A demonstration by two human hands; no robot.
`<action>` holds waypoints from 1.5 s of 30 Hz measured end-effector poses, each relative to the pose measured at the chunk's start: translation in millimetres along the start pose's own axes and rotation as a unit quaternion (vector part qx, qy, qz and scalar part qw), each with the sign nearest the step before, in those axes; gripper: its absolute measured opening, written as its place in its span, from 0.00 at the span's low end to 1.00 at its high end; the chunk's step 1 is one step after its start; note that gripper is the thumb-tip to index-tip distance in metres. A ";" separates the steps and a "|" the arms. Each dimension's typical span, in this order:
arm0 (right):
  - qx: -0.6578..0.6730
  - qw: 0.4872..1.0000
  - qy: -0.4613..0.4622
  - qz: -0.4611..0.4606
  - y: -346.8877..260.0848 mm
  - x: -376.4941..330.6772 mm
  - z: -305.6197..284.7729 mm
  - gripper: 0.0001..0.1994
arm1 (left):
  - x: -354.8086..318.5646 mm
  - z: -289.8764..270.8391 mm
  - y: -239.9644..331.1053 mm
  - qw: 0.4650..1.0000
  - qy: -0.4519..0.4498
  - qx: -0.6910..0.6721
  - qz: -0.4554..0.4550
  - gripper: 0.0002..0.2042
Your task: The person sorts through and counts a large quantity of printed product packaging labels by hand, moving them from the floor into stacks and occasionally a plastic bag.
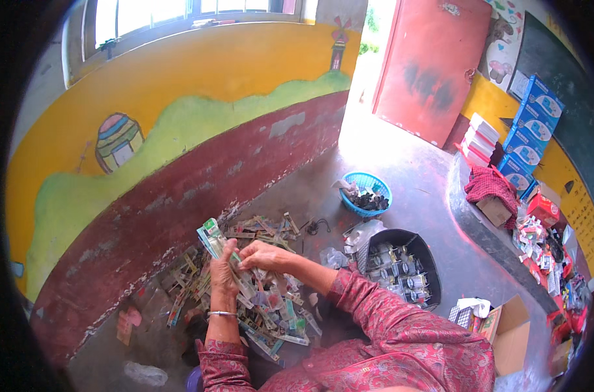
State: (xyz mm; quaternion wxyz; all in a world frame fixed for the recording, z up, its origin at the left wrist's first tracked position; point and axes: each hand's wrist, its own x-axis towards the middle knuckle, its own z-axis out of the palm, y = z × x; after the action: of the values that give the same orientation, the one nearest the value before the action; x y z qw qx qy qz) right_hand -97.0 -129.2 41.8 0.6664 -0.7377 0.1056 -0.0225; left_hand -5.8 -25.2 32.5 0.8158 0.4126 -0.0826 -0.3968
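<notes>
Two hands (224, 269) on one packet bunch (211, 236), one blue basket (372, 180) beyond

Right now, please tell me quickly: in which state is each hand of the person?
Left hand: closed, holding thin packages.
Right hand: curled close beside the packages; whether it grips one cannot be told.

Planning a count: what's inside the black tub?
Black tub: many clear-and-silver pieces, kind unclear. They cover most of its bottom; the right sleeve hides part of its near side.
</notes>
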 end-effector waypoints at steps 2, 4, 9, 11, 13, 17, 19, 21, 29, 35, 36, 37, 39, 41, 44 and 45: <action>-0.017 1.000 -0.004 -0.017 2.8 -4.0 5.0 0.12 | -2.5 -4.1 -0.7 0.994 -0.011 0.096 0.046 0.09; 0.007 1.000 -0.010 -0.017 3.9 -6.2 9.4 0.11 | -5.2 -12.0 1.1 0.994 -0.022 0.103 0.032 0.06; -0.028 0.999 -0.007 -0.027 9.6 -0.5 0.9 0.11 | -1.4 -14.8 3.3 0.989 -0.054 0.132 0.031 0.09; -0.065 0.997 -0.032 0.034 -9.6 -8.7 -5.9 0.11 | -1.5 -14.9 0.9 0.987 -0.074 0.140 0.036 0.10; -0.004 0.999 0.037 0.017 -0.3 -7.7 -19.6 0.13 | -4.1 -9.5 9.8 0.988 -0.111 0.061 -0.085 0.12; 0.099 0.973 0.207 -0.030 6.6 2.5 -48.8 0.12 | -9.6 -9.2 10.9 0.977 -0.164 0.035 -0.134 0.12; 0.182 0.939 0.283 -0.068 -4.2 2.5 -48.4 0.13 | -9.9 -11.6 5.5 0.975 -0.165 0.026 -0.147 0.11; 0.179 0.894 0.368 -0.181 -8.3 2.7 -38.7 0.08 | -9.0 -14.0 -2.6 0.971 -0.151 -0.003 -0.183 0.11; -0.451 0.770 0.237 -0.384 3.8 11.6 -12.0 0.07 | -24.2 -6.4 -34.8 0.921 -0.244 0.212 -0.220 0.13; -0.267 0.784 0.530 -0.182 20.8 8.5 -97.5 0.07 | -33.2 -7.3 -18.1 0.946 -0.255 0.034 -0.198 0.21; -0.071 0.870 0.467 -0.142 22.7 3.5 -104.1 0.08 | -30.1 -12.7 -20.4 0.948 -0.259 0.023 -0.185 0.20; 0.133 0.913 0.376 -0.089 20.7 -1.0 -98.7 0.09 | -30.1 -14.4 -19.6 0.953 -0.247 0.022 -0.176 0.20; 0.180 0.960 0.213 0.008 11.9 -7.7 -70.3 0.13 | -29.8 -14.7 -20.3 0.960 -0.229 0.018 -0.161 0.18; 0.078 0.988 0.120 0.053 6.8 -10.4 -37.5 0.15 | -29.7 -13.8 -20.4 0.955 -0.247 0.043 -0.161 0.15; 0.017 0.994 0.036 0.099 -16.1 -17.2 -19.0 0.12 | -33.2 -15.8 -18.8 0.943 -0.275 0.061 -0.177 0.14; 0.024 0.997 0.037 0.069 -5.8 -12.3 -21.3 0.11 | -32.3 -14.8 -20.1 0.940 -0.272 0.071 -0.192 0.14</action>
State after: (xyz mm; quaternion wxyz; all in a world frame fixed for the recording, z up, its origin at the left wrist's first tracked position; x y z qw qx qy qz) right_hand -111.9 -147.3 51.2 0.6791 -0.7115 0.1805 -0.0067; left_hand -32.3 0.0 14.3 0.6387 0.3538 -0.2487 -0.6364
